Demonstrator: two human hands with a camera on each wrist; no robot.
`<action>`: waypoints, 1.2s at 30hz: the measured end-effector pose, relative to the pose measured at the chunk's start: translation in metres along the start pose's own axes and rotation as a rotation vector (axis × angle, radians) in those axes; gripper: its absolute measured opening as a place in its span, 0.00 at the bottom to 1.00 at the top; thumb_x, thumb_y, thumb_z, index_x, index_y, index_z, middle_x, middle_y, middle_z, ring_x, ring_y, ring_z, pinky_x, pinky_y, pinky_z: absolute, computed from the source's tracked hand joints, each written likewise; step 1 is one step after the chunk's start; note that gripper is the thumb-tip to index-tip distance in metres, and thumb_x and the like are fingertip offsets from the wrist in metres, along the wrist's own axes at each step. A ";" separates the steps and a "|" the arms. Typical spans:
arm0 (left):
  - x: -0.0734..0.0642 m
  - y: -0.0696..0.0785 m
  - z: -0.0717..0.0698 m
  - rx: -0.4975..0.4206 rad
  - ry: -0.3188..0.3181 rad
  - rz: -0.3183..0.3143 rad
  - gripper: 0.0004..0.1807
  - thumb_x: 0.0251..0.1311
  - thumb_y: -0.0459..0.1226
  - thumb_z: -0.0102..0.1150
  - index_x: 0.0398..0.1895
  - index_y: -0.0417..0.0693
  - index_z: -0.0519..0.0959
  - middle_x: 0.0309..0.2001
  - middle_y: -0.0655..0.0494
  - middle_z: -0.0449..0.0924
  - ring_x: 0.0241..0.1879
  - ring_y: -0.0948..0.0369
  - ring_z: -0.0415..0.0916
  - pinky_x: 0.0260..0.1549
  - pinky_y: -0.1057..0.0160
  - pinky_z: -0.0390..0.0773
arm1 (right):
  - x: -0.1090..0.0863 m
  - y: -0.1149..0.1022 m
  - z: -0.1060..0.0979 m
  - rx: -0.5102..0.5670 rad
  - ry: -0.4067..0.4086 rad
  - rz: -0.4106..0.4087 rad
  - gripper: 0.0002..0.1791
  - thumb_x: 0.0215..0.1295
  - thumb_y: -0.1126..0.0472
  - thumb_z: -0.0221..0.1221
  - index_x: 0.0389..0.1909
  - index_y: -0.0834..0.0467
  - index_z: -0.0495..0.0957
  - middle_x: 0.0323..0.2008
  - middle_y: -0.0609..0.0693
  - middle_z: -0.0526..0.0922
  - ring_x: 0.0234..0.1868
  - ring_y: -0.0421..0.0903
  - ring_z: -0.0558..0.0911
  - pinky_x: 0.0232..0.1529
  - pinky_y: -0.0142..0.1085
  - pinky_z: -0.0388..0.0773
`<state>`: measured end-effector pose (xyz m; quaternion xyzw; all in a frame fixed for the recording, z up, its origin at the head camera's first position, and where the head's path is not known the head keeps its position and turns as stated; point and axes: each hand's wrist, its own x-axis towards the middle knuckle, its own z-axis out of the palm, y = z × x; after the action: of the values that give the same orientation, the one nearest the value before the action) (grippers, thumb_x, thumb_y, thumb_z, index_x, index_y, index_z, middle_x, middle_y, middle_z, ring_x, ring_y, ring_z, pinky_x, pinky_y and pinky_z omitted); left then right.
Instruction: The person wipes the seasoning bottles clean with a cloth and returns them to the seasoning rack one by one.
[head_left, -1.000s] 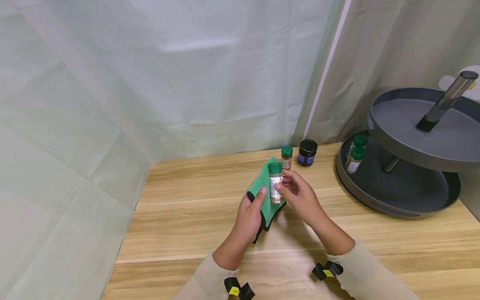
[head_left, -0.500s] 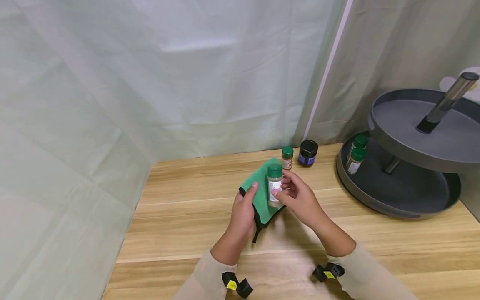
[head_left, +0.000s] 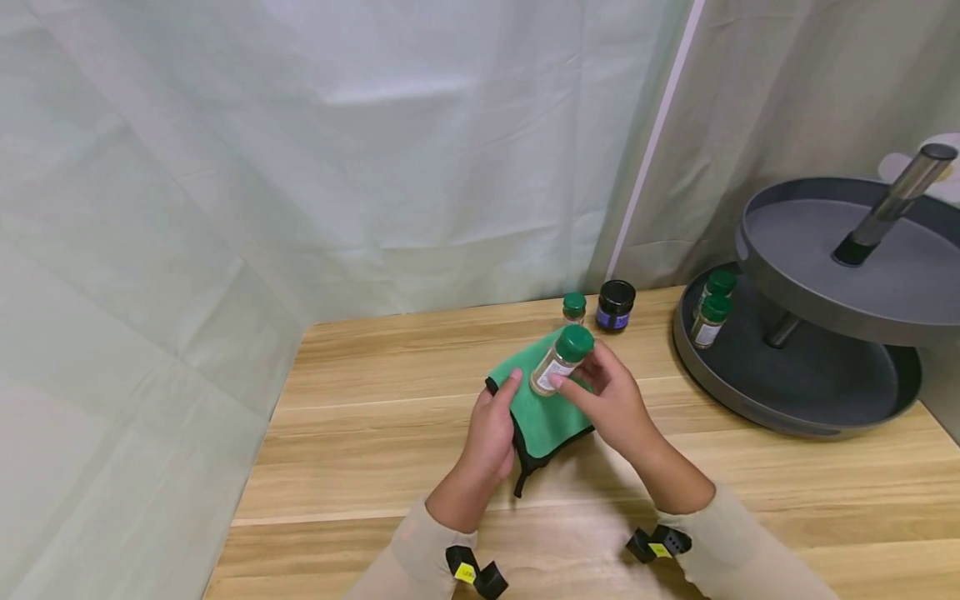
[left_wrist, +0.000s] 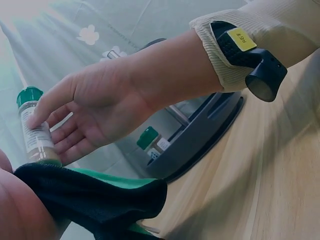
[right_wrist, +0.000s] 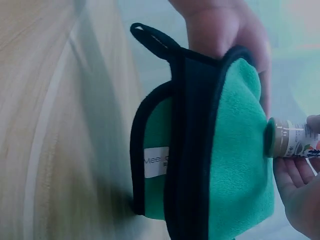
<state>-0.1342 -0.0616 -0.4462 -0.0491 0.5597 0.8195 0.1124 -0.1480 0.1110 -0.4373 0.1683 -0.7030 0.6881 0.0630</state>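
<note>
Gripping the cloth (head_left: 551, 425) in the left hand (head_left: 491, 429), partly hidden behind it. Pinching the bottle (head_left: 551, 372) — tan inside, tilted — round the middle in the right hand (head_left: 611, 408), bottom end against the cloth. Past the cloth, can see a part-covered jar (head_left: 573, 306), a black jar (head_left: 616, 308) and, rightward, a tray (head_left: 832, 387) holding two shakers (head_left: 708, 323).

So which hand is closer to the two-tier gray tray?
Right. The right hand is left of the tray; the left hand is farther left, gripping the green cloth.
</note>
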 end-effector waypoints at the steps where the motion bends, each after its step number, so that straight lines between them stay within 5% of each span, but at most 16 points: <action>1: 0.000 0.000 0.000 -0.001 -0.006 0.000 0.25 0.78 0.50 0.45 0.68 0.44 0.67 0.65 0.49 0.76 0.62 0.60 0.75 0.64 0.59 0.76 | 0.000 0.001 0.001 -0.014 -0.010 -0.005 0.28 0.65 0.69 0.65 0.66 0.60 0.71 0.57 0.55 0.81 0.58 0.37 0.80 0.61 0.26 0.75; 16: 0.000 0.003 -0.002 -0.050 0.040 0.019 0.25 0.78 0.49 0.45 0.68 0.45 0.68 0.65 0.49 0.76 0.63 0.59 0.75 0.63 0.59 0.77 | 0.000 0.006 -0.001 -0.160 -0.004 -0.049 0.28 0.66 0.67 0.64 0.66 0.55 0.71 0.60 0.52 0.79 0.60 0.40 0.78 0.64 0.31 0.72; 36: -0.001 -0.003 0.001 0.007 0.038 0.005 0.26 0.77 0.50 0.46 0.69 0.46 0.68 0.65 0.48 0.76 0.64 0.58 0.74 0.67 0.55 0.73 | 0.002 0.013 0.004 0.007 0.079 -0.055 0.28 0.65 0.71 0.64 0.66 0.64 0.68 0.61 0.59 0.79 0.63 0.42 0.78 0.64 0.27 0.73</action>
<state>-0.1327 -0.0595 -0.4480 -0.0627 0.5649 0.8167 0.0998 -0.1534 0.1062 -0.4489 0.1607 -0.6926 0.6947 0.1090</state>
